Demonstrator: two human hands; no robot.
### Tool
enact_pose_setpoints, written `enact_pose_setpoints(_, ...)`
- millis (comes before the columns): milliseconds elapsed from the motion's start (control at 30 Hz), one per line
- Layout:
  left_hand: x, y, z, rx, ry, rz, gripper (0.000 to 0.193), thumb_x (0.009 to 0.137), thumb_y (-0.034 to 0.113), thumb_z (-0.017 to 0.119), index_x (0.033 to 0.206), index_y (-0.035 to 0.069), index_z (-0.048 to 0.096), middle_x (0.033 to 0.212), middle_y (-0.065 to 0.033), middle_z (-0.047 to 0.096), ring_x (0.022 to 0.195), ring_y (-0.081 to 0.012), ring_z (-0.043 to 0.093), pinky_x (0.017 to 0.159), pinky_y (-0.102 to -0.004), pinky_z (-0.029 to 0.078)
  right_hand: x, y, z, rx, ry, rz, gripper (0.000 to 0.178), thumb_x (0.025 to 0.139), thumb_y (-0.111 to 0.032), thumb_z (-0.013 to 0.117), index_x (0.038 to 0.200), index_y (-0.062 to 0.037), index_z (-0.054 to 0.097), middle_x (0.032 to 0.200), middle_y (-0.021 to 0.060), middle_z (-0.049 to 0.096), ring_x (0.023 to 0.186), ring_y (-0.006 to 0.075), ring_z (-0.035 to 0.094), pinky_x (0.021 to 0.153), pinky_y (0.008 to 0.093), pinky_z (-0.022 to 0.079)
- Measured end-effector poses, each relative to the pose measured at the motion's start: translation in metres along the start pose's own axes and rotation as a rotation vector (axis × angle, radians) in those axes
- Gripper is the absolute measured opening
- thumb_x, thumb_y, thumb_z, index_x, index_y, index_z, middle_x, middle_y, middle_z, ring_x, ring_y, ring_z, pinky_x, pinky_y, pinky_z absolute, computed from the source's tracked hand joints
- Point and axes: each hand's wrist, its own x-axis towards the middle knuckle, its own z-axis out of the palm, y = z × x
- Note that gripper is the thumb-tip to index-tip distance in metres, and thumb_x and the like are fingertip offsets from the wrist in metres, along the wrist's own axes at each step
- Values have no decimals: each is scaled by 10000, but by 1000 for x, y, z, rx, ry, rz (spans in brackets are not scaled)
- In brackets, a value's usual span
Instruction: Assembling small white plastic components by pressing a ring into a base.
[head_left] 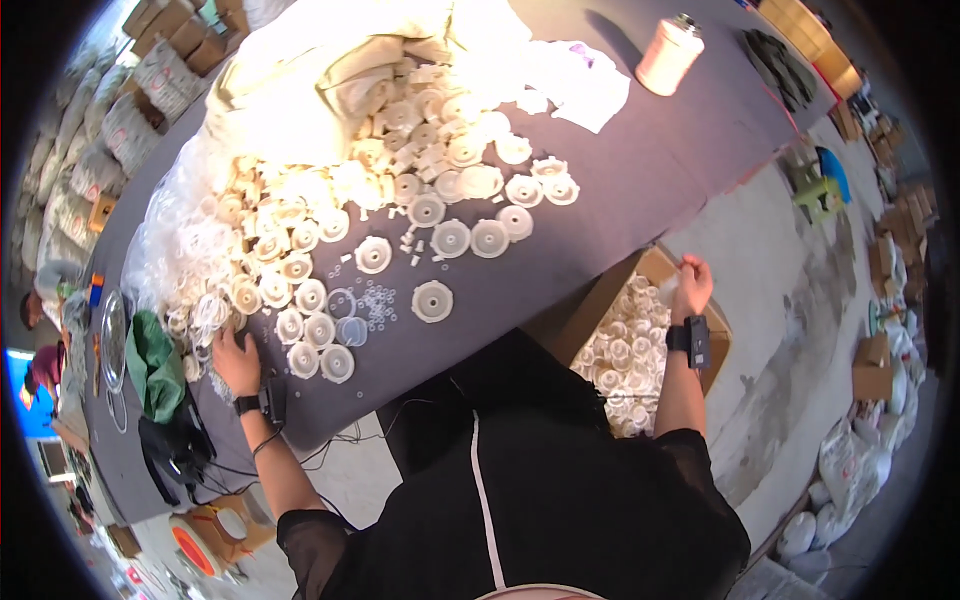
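Note:
My left hand (237,365) reaches into the left edge of the pile, its fingers stretched out against some thin white plastic rings (208,315). I see nothing firmly gripped in it. Right of it lie several round white plastic caps (319,330) with raised centres. A clear round disc (352,331) and a scatter of tiny clear rings (378,304) are beside them. My right hand (692,287) hangs over the far right side of a cardboard box (724,330), fingers loosely bent, with nothing visible in them. White plastic caps (625,345) fill the box.
A large cream sack (285,90) spills caps across the grey table (560,240). A pink bottle (670,55) stands at the back right. A green cloth (153,365) and cables lie at the left. Sacks and cartons (872,368) line the floor at right.

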Motion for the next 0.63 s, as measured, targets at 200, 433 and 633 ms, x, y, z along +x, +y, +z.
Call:
enact_pose_setpoints(200,8,12,-6,-77,-41,-9,366,758,228,584,1070,43,534,1131,-136,501,1037,-312,475,852,-420,376,-40,88,-103,-784,99,103,196,797,-171,537,835,6,614,673,56,602,608,159,569,597,301,455)
enact_pose_setpoints(433,3,8,-10,-221,-2,71,358,754,164,586,1065,-4,529,1092,-187,517,991,-339,496,824,-405,404,-26,109,-92,-255,257,475,220,791,-209,552,884,-25,628,732,39,623,678,218,585,650,325,458)
enact_pose_setpoints(633,3,-6,17,-231,47,134,431,709,169,646,1091,12,519,1095,-178,526,1004,-342,495,900,-400,372,-18,101,-74,1195,-432,571,409,781,-211,609,1162,-96,515,914,82,593,849,164,561,768,292,458)
